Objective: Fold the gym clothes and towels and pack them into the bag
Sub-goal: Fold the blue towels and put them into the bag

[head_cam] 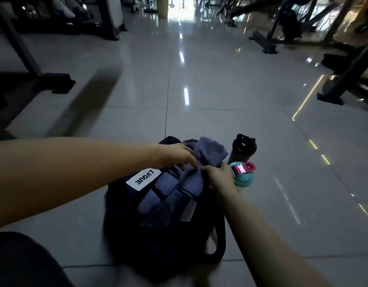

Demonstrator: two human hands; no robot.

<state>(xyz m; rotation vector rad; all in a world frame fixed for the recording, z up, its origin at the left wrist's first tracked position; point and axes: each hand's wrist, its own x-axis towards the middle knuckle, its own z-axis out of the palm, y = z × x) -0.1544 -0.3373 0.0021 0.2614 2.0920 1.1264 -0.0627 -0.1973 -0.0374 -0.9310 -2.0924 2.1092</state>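
A person sits on a glossy tiled gym floor, both bare arms reaching forward to a dark bag [125,220] lying on the tiles in front of them. A purple cloth [208,152], either a garment or a towel, lies bunched over the bag's top, directly under and between the fingers. The right hand [218,176] is curled into a fist around a gather of the cloth, probably to steady it for folding or feeding inside. The left hand [179,155] bends its fingers down onto the cloth just opposite; blur hides whether they pinch or only press. A white label [143,179] sits just below the left fingertips. Just beyond the right knuckles stand a teal bottle [242,177] and a black shaker [244,148], apparently set aside.
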